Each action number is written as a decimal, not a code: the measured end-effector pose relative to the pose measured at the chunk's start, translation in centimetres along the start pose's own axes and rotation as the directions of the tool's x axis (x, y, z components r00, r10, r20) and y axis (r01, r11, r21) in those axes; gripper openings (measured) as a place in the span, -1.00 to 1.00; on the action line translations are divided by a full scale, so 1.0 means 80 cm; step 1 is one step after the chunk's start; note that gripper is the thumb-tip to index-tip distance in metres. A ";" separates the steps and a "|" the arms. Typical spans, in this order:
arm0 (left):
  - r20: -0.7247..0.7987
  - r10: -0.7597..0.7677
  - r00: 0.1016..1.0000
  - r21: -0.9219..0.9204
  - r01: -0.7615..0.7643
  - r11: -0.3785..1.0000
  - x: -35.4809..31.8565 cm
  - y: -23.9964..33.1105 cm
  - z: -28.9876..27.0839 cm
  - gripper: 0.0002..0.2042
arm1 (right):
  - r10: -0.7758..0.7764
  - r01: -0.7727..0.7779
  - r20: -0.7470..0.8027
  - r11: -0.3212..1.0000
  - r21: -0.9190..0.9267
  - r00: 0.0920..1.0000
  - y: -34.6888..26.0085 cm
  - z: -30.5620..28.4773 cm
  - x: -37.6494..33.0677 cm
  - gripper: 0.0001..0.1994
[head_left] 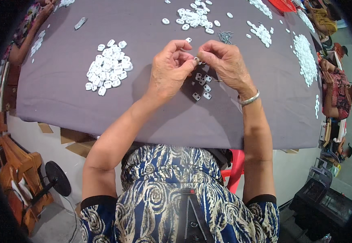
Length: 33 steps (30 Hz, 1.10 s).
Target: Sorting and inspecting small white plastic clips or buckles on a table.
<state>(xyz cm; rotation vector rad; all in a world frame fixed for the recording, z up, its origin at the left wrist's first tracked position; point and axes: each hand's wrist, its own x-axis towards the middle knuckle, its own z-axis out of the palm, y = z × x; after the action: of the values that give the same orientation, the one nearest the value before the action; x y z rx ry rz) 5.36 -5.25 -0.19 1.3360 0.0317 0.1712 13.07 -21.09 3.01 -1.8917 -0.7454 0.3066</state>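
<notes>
My left hand (171,67) and my right hand (224,62) meet over the table, fingertips almost touching. Between the left thumb and finger sits a small white plastic piece (197,60), mostly covered by the fingers. The right thumb and forefinger are pinched together against it; what they hold is too small to make out. Below the hands lie several loose white pieces with round holes (207,87). Beyond the right hand is a little heap of thin grey metal bits (225,37). A thin metal stick (219,80) shows beside the right palm.
The cloth-covered table (151,129) carries a pile of white two-holed pieces (108,67) at left and another pile (194,17) at the far side. More piles (305,60) lie at right, near a red basket (283,5). Other people sit along both sides.
</notes>
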 end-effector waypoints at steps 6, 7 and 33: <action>-0.061 0.021 0.998 -0.033 -0.023 0.999 -0.003 -0.001 0.006 -0.73 | -0.073 0.067 -0.061 0.993 -0.092 0.995 0.004 0.009 0.001 -0.82; -0.060 0.020 0.998 -0.033 -0.022 0.999 -0.003 -0.002 0.007 -0.73 | -0.063 0.053 -0.080 0.991 -0.121 0.995 0.003 0.010 0.000 -0.82; -0.249 0.081 0.965 0.091 -0.060 0.994 0.014 0.004 -0.013 -0.81 | -0.050 0.010 -0.119 0.949 -0.315 0.992 0.018 -0.030 0.002 -0.91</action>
<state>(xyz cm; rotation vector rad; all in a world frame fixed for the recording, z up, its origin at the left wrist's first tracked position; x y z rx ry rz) 6.30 -4.02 -0.06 1.3917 0.2090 0.4040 14.95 -23.19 2.78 -2.1743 -0.7716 0.0482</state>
